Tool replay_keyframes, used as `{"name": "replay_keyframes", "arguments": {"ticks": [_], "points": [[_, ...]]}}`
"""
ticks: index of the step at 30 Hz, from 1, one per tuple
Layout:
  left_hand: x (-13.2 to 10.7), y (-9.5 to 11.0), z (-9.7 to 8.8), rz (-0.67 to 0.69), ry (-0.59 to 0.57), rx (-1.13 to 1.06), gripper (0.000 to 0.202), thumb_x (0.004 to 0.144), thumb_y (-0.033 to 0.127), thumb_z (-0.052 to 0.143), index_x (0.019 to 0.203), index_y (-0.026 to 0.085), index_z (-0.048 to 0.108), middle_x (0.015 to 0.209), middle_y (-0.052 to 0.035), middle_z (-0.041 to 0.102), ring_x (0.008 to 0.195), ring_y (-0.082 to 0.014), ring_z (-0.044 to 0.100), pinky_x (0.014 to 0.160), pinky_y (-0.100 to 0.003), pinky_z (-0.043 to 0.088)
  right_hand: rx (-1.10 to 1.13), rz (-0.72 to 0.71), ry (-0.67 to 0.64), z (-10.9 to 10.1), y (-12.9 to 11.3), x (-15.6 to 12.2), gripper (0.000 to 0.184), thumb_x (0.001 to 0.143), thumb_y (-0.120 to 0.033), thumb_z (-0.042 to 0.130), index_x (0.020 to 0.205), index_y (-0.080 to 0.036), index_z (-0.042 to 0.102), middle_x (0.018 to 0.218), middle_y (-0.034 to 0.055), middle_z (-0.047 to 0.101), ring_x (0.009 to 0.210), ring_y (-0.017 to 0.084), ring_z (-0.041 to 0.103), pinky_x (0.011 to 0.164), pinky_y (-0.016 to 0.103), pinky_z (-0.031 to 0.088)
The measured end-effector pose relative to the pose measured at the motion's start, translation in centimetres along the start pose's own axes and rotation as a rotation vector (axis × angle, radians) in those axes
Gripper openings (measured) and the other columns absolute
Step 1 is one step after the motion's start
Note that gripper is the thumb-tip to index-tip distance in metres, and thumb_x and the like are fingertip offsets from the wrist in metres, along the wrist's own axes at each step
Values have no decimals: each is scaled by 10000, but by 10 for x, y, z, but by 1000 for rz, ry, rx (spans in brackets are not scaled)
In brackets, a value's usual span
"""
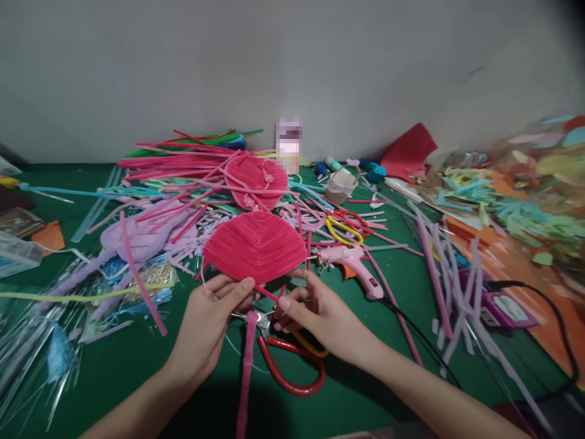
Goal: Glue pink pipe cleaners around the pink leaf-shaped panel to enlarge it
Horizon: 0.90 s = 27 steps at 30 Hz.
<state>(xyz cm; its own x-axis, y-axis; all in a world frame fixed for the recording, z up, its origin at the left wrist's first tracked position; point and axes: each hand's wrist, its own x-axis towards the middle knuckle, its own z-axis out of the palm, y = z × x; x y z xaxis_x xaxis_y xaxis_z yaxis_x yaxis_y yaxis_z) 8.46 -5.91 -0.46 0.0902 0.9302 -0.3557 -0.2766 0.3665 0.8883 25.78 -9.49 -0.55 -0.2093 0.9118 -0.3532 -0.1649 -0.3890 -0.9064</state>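
My left hand (210, 320) is closed on the lower edge of a pink fan-shaped chenille-stem piece (256, 244), its thumb pressed on top. My right hand (313, 311) pinches a short pink chenille stem (266, 294) that runs along the base of this piece; its fingers curl underneath, partly hidden. Beneath my hands lie scissors with a red handle (292, 387), their blades partly covered. A pink wrapped stem (247, 372) runs from between my hands toward the bottom edge. A thin pale thread loops near my left hand.
Behind the fan piece rests a round pink piece (258, 180) among loose chenille stems. A pink glue gun (350, 262) with a black cord lies to the right, below yellow-and-red-handled scissors (345, 231). Purple wrapped shapes (137, 231) lie left; a purple box (503, 305) sits right.
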Motion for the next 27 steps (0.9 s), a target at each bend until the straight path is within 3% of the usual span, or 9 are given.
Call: {"name": "replay_keyframes", "arguments": {"ticks": [5, 11, 15, 18, 22, 24, 27], "points": [[1, 4, -3, -5, 29, -68, 177, 664, 239, 832, 754, 149, 708, 696, 15, 713, 661, -86, 647, 670, -163, 532, -426, -31, 15, -6, -9, -25, 293, 898, -428, 546, 1071, -192, 568, 703, -27, 613, 603, 125, 616, 535, 223, 463], [1, 8, -6, -14, 47, -78, 157, 654, 251, 835, 737, 172, 728, 718, 5, 735, 691, -103, 673, 658, -145, 536, -712, -187, -22, 0, -7, -51, 274, 986, -321, 393, 1022, -222, 646, 814, -5, 692, 718, 120, 631, 676, 222, 453], [1, 9, -6, -20, 41, -55, 150, 658, 275, 830, 711, 177, 730, 718, -9, 749, 701, -118, 689, 655, -145, 537, -810, -214, -26, -4, -7, -59, 247, 966, -321, 449, 1011, -237, 677, 945, 6, 722, 830, 137, 659, 745, 222, 467], [0, 9, -5, -18, 37, -53, 161, 649, 271, 836, 745, 180, 743, 728, 6, 745, 675, -105, 676, 662, -152, 541, -885, -255, 176, -22, -13, -62, 232, 939, -362, 498, 950, -240, 695, 915, 6, 731, 807, 148, 670, 711, 226, 476], [-1, 11, -4, -16, 32, -64, 187, 649, 265, 837, 792, 180, 752, 779, 8, 747, 699, -100, 675, 674, -153, 541, -1066, -353, 686, -60, -24, -60, 296, 905, -459, 507, 901, -217, 679, 848, 32, 720, 676, 168, 652, 613, 264, 461], [0, 11, -4, -21, 27, -59, 194, 653, 267, 835, 797, 172, 748, 781, 2, 745, 705, -105, 677, 672, -157, 541, -1163, -323, 789, -76, -26, -54, 358, 895, -515, 494, 913, -201, 665, 811, 47, 708, 638, 182, 644, 601, 287, 459], [0, 9, -5, -22, 14, -47, 188, 664, 266, 829, 785, 157, 735, 772, -3, 737, 708, -112, 675, 689, -176, 544, -1389, -249, 820, -88, -23, -39, 444, 880, -577, 491, 943, -161, 634, 871, 98, 689, 730, 233, 656, 630, 319, 461]]}}
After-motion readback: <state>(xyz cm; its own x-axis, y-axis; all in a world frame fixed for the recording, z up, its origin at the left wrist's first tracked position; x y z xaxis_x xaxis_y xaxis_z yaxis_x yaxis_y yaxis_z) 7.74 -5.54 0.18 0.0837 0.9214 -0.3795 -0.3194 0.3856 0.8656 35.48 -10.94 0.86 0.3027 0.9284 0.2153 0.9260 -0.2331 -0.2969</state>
